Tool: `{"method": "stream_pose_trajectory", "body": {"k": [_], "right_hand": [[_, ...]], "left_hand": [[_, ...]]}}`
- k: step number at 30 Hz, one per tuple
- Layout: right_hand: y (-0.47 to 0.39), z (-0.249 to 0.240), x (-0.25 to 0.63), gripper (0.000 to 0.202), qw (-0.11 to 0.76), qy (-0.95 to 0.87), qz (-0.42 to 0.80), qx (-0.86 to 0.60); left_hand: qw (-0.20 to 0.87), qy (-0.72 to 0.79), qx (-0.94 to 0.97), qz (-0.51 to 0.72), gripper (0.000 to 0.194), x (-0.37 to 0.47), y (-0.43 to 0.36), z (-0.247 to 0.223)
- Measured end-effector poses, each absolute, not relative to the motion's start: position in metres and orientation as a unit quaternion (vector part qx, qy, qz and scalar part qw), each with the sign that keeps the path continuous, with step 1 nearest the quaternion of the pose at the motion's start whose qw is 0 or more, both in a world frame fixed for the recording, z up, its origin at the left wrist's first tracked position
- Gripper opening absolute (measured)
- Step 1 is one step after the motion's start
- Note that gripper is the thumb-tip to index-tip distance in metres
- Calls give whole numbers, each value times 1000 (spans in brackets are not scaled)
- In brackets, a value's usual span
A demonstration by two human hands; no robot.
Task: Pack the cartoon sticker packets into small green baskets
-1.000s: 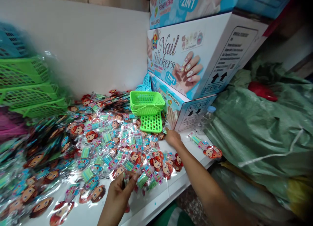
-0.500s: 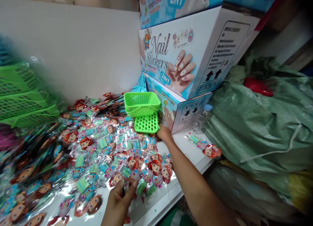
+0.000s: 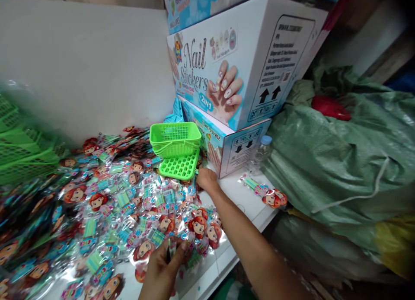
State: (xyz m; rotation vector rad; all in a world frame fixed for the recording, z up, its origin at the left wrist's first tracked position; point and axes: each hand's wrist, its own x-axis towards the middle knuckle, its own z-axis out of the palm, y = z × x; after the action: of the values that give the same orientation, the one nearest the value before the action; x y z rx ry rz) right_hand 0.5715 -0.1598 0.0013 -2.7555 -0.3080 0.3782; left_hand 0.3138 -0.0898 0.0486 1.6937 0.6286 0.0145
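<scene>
Looks like the flat green holed piece (image 3: 178, 167) has twisted askew under the green basket (image 3: 175, 138) since a second ago, and the whole head view has swung so everything sits further left. Right hand (image 3: 206, 178) is curled up by that piece's right edge, can't tell if it's gripping anything. Left hand (image 3: 167, 261) is down front, thumb and fingers pinching some thin shiny thing (image 3: 172, 248). Doll-face packets (image 3: 197, 227) are heaped across the white surface (image 3: 240, 200), and nail sticker boxes (image 3: 214, 66) are stacked behind the right hand.
</scene>
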Motion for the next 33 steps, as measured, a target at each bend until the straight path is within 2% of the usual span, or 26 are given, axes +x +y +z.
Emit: {"method": "stream_pose_trajectory", "body": {"k": [4,15,22,29,33], "right_hand": [[-160,0,577,56,172,-80,152,-970],[-164,-4,590,38,135,-103,200,-965],[-213,3,539,57,105,-196,201,-954],[-237,6,523,35,89,-148,139,-975],[-226,-1,529,30,99,-122,110,-981]], "left_hand": [[602,282,747,15,44,311,-85,50],[622,285,729,15,40,311,-82,52],[615,285,735,25,40,307,-75,46],[616,284,735,-4,42,302,-78,48],[603,278,748,19,40,299,-76,49]]}}
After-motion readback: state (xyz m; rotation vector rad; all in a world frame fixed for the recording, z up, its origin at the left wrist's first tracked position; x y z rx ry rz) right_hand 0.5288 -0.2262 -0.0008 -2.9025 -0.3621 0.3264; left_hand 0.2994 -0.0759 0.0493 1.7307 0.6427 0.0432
